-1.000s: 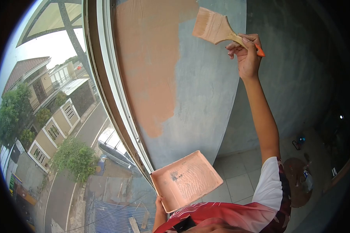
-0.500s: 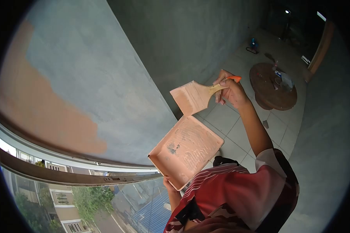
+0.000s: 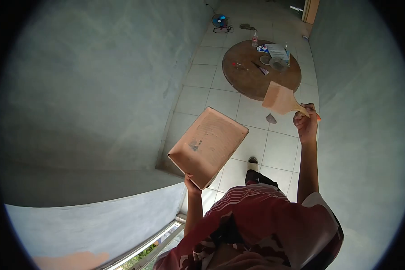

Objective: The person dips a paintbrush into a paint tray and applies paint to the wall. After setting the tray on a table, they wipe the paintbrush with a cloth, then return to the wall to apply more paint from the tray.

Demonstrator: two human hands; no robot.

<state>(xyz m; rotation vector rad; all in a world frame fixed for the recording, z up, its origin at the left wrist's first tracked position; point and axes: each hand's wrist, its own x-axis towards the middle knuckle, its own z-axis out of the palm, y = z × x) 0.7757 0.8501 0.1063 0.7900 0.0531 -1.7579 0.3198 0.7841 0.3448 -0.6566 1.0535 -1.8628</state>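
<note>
The tiled floor (image 3: pixel 274 148) bears a round table (image 3: pixel 247 83), a fan (image 3: pixel 219 20) and a scrap (image 3: pixel 271 118).

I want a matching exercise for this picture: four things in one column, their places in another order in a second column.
1. paint tray
2. brush
3. round table
4. fan

a. in the right hand
b. on the tiled floor, farthest away
c. in the left hand
d. with a bottle on it

Pairs: 1-c; 2-a; 3-d; 4-b
</note>
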